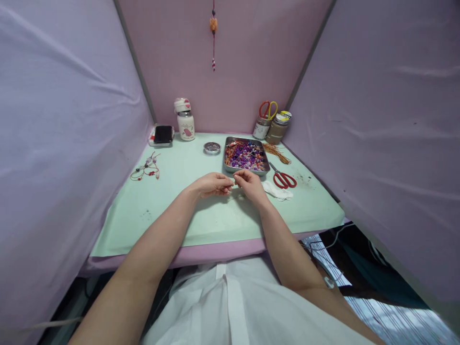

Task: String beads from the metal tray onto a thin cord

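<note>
My left hand (213, 185) and my right hand (250, 187) meet over the mat, fingertips pinched and almost touching. A thin pale cord (235, 197) trails just below the fingers; its ends between the fingertips are too small to make out. Directly behind the hands is a metal tray (266, 171) full of purple, orange and clear beads (246, 155). A bundle of white cord (277, 190) lies right of my right hand, close to red-handled scissors (284, 180).
Farther back are a round tin (212, 148), a white bottle (186, 127), a phone (164, 134) on a box, a jar holding scissors (262, 128) and a brown jar (278, 131). Beaded cords (147, 166) lie left, brown threads (278, 153) right. A beaded string (213, 28) hangs behind. Fabric walls enclose the table.
</note>
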### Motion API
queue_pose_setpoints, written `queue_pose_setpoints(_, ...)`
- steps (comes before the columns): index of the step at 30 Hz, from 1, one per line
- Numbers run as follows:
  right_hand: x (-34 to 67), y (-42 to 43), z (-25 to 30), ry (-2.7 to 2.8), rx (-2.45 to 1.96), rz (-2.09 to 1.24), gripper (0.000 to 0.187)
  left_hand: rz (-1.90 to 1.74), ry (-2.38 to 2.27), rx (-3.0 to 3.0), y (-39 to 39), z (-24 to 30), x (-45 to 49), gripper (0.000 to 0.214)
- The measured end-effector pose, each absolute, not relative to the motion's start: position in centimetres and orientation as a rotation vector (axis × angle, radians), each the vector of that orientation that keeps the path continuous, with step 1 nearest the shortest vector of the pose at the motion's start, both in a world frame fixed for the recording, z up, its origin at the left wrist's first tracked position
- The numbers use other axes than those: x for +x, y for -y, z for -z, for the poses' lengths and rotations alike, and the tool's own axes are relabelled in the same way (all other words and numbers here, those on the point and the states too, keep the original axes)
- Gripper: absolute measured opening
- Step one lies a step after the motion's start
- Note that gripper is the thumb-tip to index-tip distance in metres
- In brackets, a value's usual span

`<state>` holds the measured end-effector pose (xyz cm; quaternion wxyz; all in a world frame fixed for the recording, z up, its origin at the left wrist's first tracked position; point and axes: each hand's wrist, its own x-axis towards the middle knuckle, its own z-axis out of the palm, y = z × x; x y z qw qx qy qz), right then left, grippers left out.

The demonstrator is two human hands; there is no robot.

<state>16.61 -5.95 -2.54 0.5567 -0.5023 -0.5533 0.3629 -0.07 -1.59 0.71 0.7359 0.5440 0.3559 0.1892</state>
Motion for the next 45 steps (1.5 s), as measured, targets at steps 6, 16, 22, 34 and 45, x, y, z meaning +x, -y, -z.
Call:
queue_pose_setpoints(6, 16.6, 5.9, 2.7, 1.309, -1.223, -0.763, 0.023, -0.405, -0.832, 1.201, 1.8, -0.9, 0.0, 0.019)
queue_pose_setpoints(16, 15.3, 6.5, 2.7, 1.588, -1.297, -0.341, 0.017, -0.663, -0.956, 1.137, 1.6, -1.2, 0.1, 0.011)
queue_pose_setpoints(22, 15.0, 6.5, 2.9, 1.578, -1.337, -0.424, 0.008, -0.759, -1.072, 1.218, 1.6, -1.2, 0.5, 0.009)
queue_pose_setpoints(34, 16.1, 6.2, 2.8, 1.518, -1.279, -0.365, 0.014, -0.687, -0.868, 2.092, 0.0, 1.2, -0.1, 0.015)
queue_pose_setpoints(45, 16.1, 5.9, 2.7, 1.262, -1.246, -0.879, 0.025, -0.814, -0.889, 2.168, 1.0, -0.5, 0.0, 0.018)
